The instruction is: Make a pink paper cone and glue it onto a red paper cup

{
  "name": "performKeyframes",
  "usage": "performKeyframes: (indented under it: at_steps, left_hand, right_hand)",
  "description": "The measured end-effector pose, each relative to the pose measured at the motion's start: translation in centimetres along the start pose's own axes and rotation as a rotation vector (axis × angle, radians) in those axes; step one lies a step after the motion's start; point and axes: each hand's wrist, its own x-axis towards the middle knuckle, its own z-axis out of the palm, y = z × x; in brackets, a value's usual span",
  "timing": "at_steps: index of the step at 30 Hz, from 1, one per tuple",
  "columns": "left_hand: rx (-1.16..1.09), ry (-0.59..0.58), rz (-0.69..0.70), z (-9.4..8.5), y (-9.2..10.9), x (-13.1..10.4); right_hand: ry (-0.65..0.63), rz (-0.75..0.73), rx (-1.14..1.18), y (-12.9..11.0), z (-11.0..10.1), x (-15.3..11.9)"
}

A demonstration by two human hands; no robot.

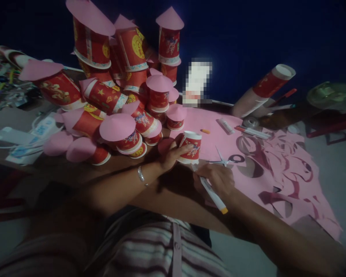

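Observation:
My left hand (170, 157) is closed around a red paper cup (192, 146) with a printed figure, its thumb lying across the side. The cup appears upside down, with its white rim at the bottom. My right hand (219, 177) grips a white marker (210, 192) with an orange end. Its upper end points at the cup's lower white edge; whether it touches I cannot tell. Just beyond my right hand lie open scissors (223, 158) on pink paper (190, 117). A small orange cap (205, 131) rests on that paper behind the cup.
Several red cups with pink paper cones (118, 127) are stacked at the left. Cut pink scraps (296, 173) cover the right side, near a white tube (226, 126) and pens (252, 132). A red-and-white cup stack (269, 86) leans at the back right. A power strip (43, 129) lies far left.

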Motion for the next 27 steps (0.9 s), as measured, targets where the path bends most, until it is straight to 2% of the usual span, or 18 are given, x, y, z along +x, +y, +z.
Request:
performKeyframes:
  at_steps: [12,27]
  left_hand:
    - [-0.027,-0.009,-0.024,0.02,0.07,0.11]
    - [-0.022,0.001,-0.015,-0.15,-0.16,0.13]
  right_hand:
    - [0.001,-0.039,-0.022,-0.03,-0.41,0.25]
    - [-0.018,-0.001,-0.073,0.18,-0.68,0.21]
